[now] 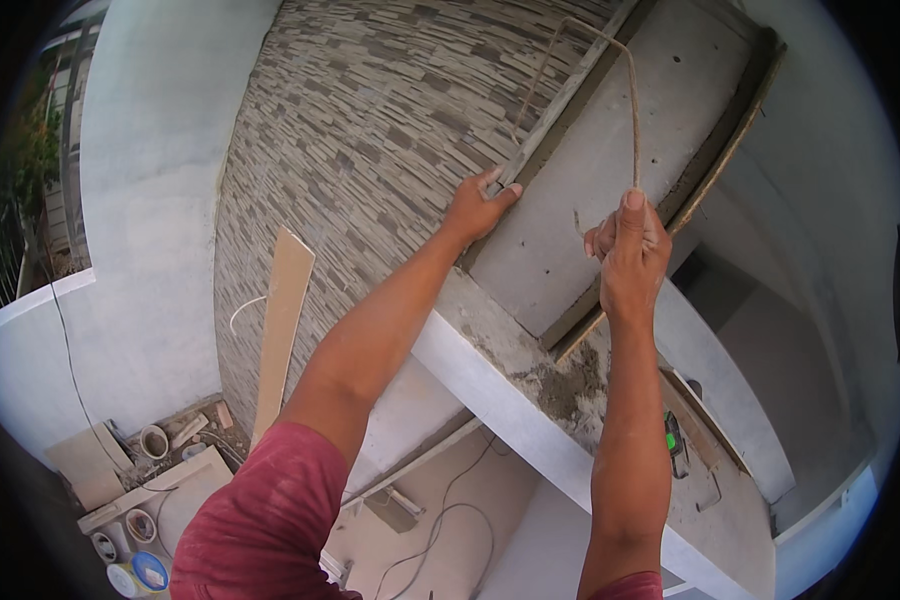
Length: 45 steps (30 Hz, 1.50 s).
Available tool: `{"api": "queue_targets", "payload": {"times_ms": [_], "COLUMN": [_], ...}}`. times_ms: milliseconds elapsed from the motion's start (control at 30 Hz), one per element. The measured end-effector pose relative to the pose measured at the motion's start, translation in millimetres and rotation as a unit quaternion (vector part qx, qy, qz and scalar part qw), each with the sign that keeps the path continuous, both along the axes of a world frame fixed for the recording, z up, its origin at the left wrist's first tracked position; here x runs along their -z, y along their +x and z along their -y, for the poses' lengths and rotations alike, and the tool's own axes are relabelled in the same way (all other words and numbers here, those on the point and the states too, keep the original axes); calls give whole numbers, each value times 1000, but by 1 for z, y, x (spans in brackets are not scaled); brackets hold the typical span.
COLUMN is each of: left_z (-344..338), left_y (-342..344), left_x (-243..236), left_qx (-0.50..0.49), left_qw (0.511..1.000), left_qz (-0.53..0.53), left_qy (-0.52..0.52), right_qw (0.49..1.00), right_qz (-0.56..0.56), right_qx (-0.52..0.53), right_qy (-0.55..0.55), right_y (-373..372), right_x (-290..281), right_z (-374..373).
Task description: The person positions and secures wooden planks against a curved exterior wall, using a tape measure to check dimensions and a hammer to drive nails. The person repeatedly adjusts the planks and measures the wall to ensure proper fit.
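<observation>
My left hand (480,208) grips the long straight strip (570,100) along the left side of a grey concrete panel (630,140), its thumb over the edge. In my right hand (625,250), raised over the panel, is a thin bent metal rod (634,120) that rises from the fist and loops over the strip toward the tiled wall. A second batten (728,148) runs along the panel's right side, beside a darker band of mortar. Below the panel, the white ledge (470,365) carries a rough patch of mortar (560,388).
Stone-patterned wall (370,120) fills the upper left, with a tan board (285,300) leaning there. A green-and-black tool (676,445) lies beside my right forearm. Down at lower left are buckets (150,570), tile pieces (85,465) and cables. A curved white wall (720,370) stands at right.
</observation>
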State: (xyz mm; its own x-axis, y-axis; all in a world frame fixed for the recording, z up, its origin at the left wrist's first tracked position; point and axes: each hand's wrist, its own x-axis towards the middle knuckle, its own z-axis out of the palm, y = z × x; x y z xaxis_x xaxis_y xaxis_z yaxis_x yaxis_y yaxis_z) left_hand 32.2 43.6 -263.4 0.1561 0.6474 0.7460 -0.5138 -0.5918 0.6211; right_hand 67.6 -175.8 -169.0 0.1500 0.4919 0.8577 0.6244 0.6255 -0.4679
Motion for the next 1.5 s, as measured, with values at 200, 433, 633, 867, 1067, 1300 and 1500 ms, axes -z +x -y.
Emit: {"api": "queue_targets", "payload": {"times_ms": [200, 433, 633, 867, 1067, 1300, 1500], "left_z": [-2, 1, 1, -8, -12, -9, 2], "left_y": [3, -2, -3, 6, 8, 6, -1], "left_x": [0, -1, -1, 3, 5, 4, 0], "left_qx": [-22, 24, 12, -34, -58, -46, -34], "left_qw": [999, 999, 999, 999, 998, 999, 999], "left_qz": [20, 3, -29, -15, -15, -2, 2], "left_qy": [16, -20, -30, 7, 23, 23, 15], "right_qw": [999, 994, 994, 994, 992, 992, 982], "right_qz": [35, 71, 70, 59, 80, 57, 105], "right_qx": [21, 78, 82, 92, 102, 117, 156], "right_qy": [-10, -30, -30, -17, -1, 0, 3], "right_y": [8, 16, 23, 31, 38, 38, 39], "right_x": [3, 6, 10, 14, 20, 28, 28], "right_z": [-15, -25, -23, -21, -19, -21, -23]}}
